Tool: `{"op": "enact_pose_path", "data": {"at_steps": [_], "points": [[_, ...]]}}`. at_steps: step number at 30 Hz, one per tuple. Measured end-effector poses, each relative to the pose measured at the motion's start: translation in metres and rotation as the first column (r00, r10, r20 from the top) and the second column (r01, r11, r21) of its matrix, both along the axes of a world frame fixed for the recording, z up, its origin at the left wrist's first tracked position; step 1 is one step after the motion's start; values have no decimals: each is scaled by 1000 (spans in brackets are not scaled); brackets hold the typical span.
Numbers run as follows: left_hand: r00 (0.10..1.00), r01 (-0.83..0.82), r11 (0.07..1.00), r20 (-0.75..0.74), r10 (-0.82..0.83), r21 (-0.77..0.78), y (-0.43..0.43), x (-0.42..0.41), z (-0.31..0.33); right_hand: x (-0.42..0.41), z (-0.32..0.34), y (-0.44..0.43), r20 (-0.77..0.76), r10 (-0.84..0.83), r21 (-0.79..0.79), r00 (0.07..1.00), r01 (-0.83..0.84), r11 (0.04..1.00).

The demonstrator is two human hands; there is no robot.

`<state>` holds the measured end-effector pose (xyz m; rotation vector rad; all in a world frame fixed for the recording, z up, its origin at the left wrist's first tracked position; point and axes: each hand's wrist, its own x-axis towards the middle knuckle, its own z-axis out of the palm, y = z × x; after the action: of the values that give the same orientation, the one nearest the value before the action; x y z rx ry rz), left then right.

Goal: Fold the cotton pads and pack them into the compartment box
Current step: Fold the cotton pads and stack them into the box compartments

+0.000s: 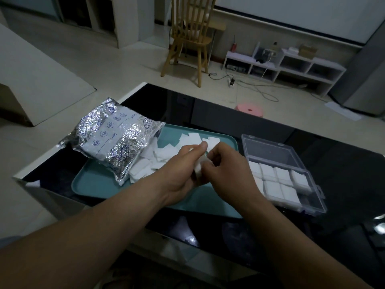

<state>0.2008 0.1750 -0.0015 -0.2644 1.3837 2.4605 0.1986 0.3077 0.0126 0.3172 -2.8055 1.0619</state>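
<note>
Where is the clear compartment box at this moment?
In the head view, the compartment box lies open on the black table, at the right side, just beside the teal tray and near the right hand.

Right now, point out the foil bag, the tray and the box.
Foil bag (110, 140): head view, middle of its crinkled face.
Tray (93, 182): head view, bare floor near its left corner.
Box (270, 151): head view, its open clear lid.

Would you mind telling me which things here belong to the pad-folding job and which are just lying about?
Job in hand: cotton pad pinched between left hand and right hand; loose pads; teal tray; foil bag; compartment box, partly filled.
Just lying about: wooden chair; pink stool; white shelf unit; floor cables.
</note>
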Motion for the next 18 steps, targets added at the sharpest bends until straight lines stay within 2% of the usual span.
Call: {"op": "enact_pose_path", "data": {"at_steps": [3,6,8,10,11,14,18], "points": [[997,-15,1000,71,14,12,-2,-4,-4,1,-4,-1,-54,107,50,993,-104,993],[981,-25,992,194,1,124,-16,-10,-7,2,-5,1,-4,266,101,964,-265,959],[980,-42,991,197,17,125,-19,-14,-8,-2,-3,2,36,314,26,949,-315,949],[962,-176,981,225,153,85,-20,-21,-10,-17,-2,4,99,194,-105,976,-183,977],[950,-227,971,236,204,74,-22,-25,-9,-30,-3,6,104,85,-96,991,-75,993],[940,-283,953,225,255,103,-29,-35,0,-81,-10,17,123,-132,113,984,118,987],[938,-311,942,203,283,127,-30,-41,11,-132,-11,11,268,-236,366,934,128,922]]}}
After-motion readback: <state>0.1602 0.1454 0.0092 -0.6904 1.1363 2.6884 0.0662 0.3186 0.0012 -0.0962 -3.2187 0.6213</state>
